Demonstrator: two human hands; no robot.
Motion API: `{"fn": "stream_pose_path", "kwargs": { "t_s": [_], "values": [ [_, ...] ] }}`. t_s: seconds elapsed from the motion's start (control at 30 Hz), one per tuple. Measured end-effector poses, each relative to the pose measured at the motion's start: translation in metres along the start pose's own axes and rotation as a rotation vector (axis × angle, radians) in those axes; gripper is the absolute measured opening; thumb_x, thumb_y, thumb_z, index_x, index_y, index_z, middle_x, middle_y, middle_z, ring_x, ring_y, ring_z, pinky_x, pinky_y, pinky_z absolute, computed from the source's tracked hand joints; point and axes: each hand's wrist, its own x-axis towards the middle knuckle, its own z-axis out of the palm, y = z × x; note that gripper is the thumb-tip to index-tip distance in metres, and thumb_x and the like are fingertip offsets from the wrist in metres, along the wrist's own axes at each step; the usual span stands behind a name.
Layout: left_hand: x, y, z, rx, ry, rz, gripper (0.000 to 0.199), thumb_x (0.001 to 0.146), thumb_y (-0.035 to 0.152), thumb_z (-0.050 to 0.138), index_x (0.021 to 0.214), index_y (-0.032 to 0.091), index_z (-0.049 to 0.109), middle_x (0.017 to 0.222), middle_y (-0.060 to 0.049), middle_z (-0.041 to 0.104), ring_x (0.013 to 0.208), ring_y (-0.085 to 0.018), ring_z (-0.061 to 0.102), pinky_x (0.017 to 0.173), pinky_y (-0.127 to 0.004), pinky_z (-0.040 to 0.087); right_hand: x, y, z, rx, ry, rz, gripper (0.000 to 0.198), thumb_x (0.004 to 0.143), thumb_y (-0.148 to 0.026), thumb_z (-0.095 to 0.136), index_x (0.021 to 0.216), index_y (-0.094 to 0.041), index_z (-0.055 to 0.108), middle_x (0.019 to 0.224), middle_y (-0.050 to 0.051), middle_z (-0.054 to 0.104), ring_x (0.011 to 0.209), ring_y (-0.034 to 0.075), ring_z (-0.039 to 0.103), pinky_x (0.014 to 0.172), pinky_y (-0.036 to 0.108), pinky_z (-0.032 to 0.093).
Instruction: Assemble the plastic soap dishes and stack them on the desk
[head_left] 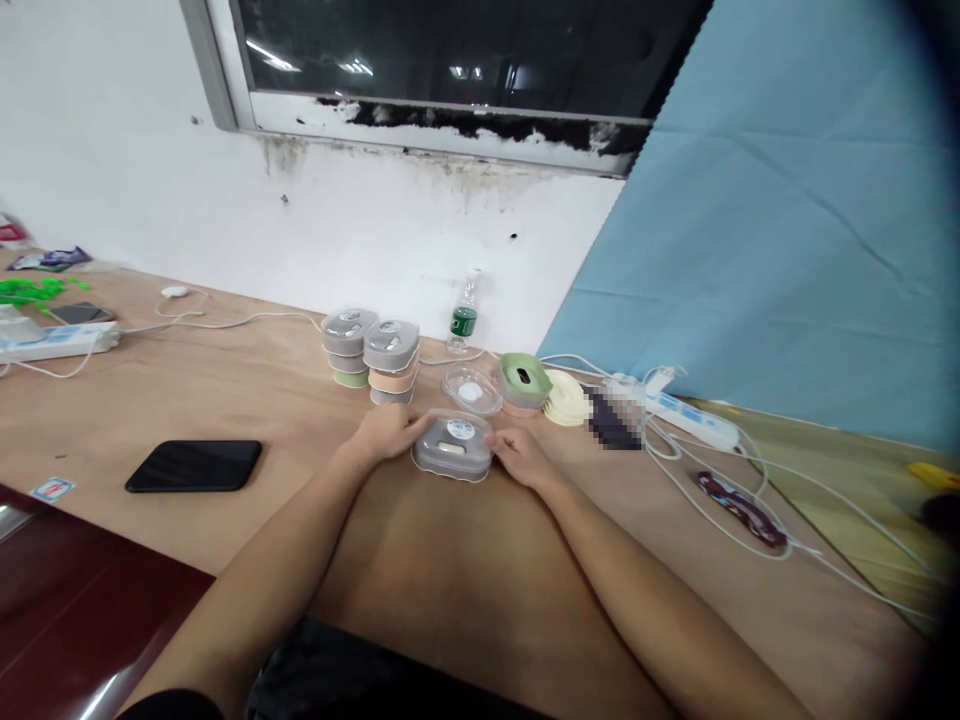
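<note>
A grey rounded-square container with a clear lid (451,462) rests on the table before me, a round white label on its top. My left hand (386,432) grips its left side, thumb along the upper edge. On the opposite side, my right hand (519,455) holds it with fingers bent and the thumb near the lid's corner. Just behind lies a loose clear lid (484,398) with a white round label. Beside that is a stack topped by a green container part (521,372) with a dark slot, then a pile of cream discs (564,398).
Two stacks of lidded containers, a left stack (349,345) and a right stack (391,358), stand behind my left hand. A water bottle (463,322) leans by the wall. A black phone (193,466) lies left; a power strip (694,420) with cables and a brown wrapper (741,508) lie right.
</note>
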Motion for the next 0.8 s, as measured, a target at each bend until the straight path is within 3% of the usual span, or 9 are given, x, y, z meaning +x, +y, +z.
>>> {"fn": "stream_pose_path", "kwargs": {
  "t_s": [0.17, 0.43, 0.67, 0.8],
  "values": [
    [0.001, -0.001, 0.001, 0.020, -0.067, 0.001, 0.059, 0.088, 0.062, 0.029, 0.069, 0.020, 0.066, 0.070, -0.005, 0.067, 0.067, -0.018, 0.058, 0.057, -0.026, 0.035, 0.001, -0.005, -0.003, -0.103, -0.067, 0.006, 0.059, 0.086, -0.062, 0.039, 0.047, -0.018, 0.038, 0.047, -0.003, 0.035, 0.048, 0.010, 0.035, 0.046, 0.024, 0.020],
    [0.002, -0.004, 0.006, 0.020, -0.067, 0.020, 0.065, 0.088, 0.067, 0.025, 0.066, 0.020, 0.064, 0.070, -0.006, 0.067, 0.063, -0.018, 0.058, 0.057, -0.028, 0.036, 0.002, -0.009, -0.012, -0.052, -0.165, 0.023, 0.059, 0.087, -0.061, 0.039, 0.048, -0.017, 0.045, 0.046, -0.003, 0.040, 0.047, 0.009, 0.036, 0.046, 0.023, 0.021],
    [0.001, 0.000, 0.003, -0.002, -0.084, -0.010, 0.061, 0.087, 0.066, 0.028, 0.076, 0.022, 0.068, 0.076, -0.005, 0.069, 0.071, -0.020, 0.061, 0.059, -0.027, 0.038, 0.002, -0.005, -0.010, -0.064, -0.146, 0.031, 0.058, 0.086, -0.061, 0.041, 0.049, -0.017, 0.045, 0.046, -0.003, 0.042, 0.047, 0.009, 0.037, 0.047, 0.023, 0.021],
    [0.001, 0.000, 0.003, 0.024, -0.063, -0.111, 0.060, 0.085, 0.069, 0.031, 0.077, 0.021, 0.066, 0.074, -0.004, 0.068, 0.072, -0.021, 0.062, 0.060, -0.028, 0.041, 0.004, -0.004, -0.006, -0.079, -0.073, 0.031, 0.058, 0.086, -0.061, 0.042, 0.049, -0.017, 0.044, 0.048, -0.003, 0.040, 0.049, 0.010, 0.038, 0.047, 0.023, 0.022]
  ]
}}
